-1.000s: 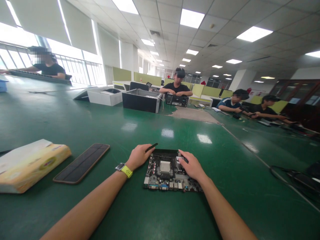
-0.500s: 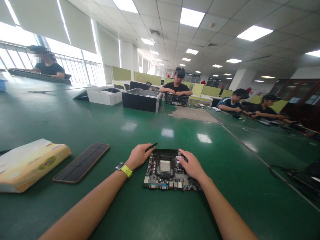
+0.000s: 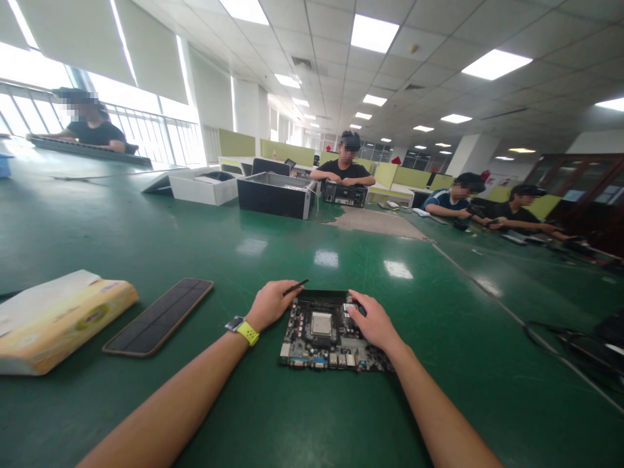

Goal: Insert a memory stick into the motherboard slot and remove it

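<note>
While the left hand (image 3: 273, 304) pinches a dark strip (image 3: 298, 285), the right hand (image 3: 375, 322), apart from it, touches the motherboard's (image 3: 324, 344) far right, grip unclear, likely steadying it on the near table (image 3: 292, 422).

One head-worn camera is doing all the watching here, peering forward and slightly down over the wearer's own forearms (image 3: 195, 390), catching the hands (image 3: 270, 304) and motherboard (image 3: 331, 343) close by, while reaching wide across the worktop (image 3: 219, 240) to distant cubicle partitions (image 3: 236, 143) and the lit ceiling (image 3: 331, 39) above.
</note>
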The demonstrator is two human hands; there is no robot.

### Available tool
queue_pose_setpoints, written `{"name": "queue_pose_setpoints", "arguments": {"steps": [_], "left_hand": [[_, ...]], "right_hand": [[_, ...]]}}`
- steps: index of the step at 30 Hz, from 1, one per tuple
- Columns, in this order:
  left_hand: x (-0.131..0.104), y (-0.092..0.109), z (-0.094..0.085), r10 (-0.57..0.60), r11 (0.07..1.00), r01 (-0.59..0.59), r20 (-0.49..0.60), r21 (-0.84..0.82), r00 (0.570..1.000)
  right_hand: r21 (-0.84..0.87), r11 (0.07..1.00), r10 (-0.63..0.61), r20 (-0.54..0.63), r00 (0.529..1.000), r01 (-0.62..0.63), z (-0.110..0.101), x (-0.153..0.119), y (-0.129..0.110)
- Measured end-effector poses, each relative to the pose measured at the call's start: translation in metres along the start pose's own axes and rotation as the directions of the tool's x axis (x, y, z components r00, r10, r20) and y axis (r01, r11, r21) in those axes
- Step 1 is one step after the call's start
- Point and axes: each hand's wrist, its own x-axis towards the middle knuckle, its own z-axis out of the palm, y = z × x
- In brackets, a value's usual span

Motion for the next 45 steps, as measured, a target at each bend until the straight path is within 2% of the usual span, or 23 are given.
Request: {"name": "queue_pose_setpoints", "arguments": {"steps": [25, 45], "left_hand": [[0.0016, -0.0052, 0.0032, -0.048, 0.998, 0.049, -0.043, 0.031, 0.998], [0.0013, -0.0056, 0.0032, -0.068, 0.997, 0.069, -0.028, 0.042, 0.997]], "right_hand": [[-0.006, 1.0, 0.003, -0.002, 1.0, -0.004, 0.0006, -0.0004, 0.0004], [-0.004, 1.0, -0.002, 0.022, 1.0, 0.002, -0.0031, -0.0009, -0.0044]]}}
